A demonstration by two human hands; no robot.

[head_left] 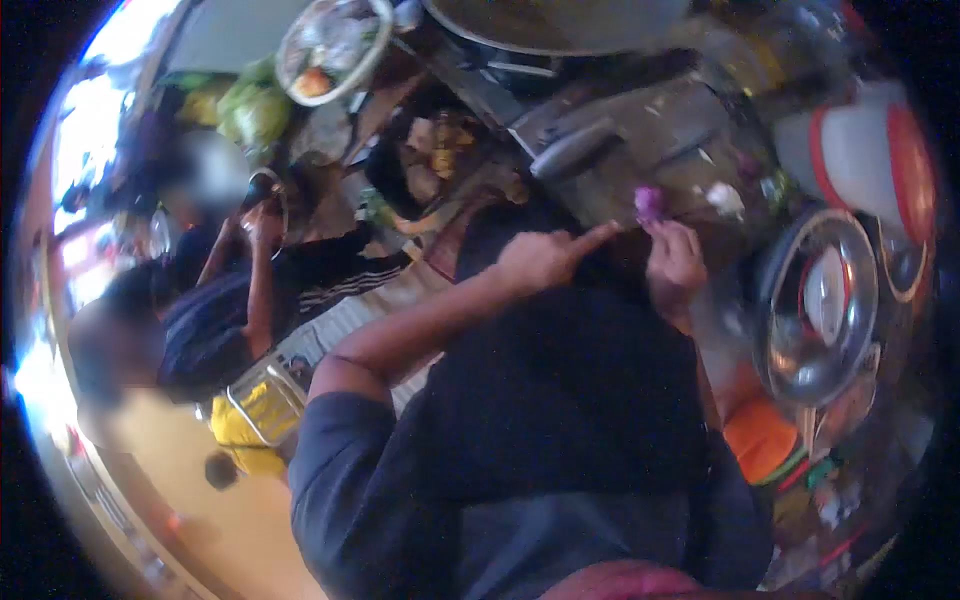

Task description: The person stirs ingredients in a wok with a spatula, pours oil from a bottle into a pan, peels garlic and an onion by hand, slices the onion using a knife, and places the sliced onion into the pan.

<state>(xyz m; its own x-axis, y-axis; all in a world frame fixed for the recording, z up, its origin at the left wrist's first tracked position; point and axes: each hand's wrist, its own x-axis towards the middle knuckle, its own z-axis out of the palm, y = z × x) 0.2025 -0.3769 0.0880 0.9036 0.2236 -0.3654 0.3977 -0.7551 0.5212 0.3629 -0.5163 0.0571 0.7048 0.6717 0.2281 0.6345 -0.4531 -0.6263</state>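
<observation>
My right hand pinches a small purple-red onion at its fingertips, above a dark, littered work surface. To its left is my left hand, with the index finger stretched toward the onion and the other fingers curled in. Whether those curled fingers hold something is hidden. Just right of the onion lies a white lump, too blurred to name. Beyond my hands rests a long, rounded grey object.
A shiny metal basin and a white bucket with red bands stand at right. A wide pan is at the far side. A cabbage and a bowl lie upper left. Another person works at left.
</observation>
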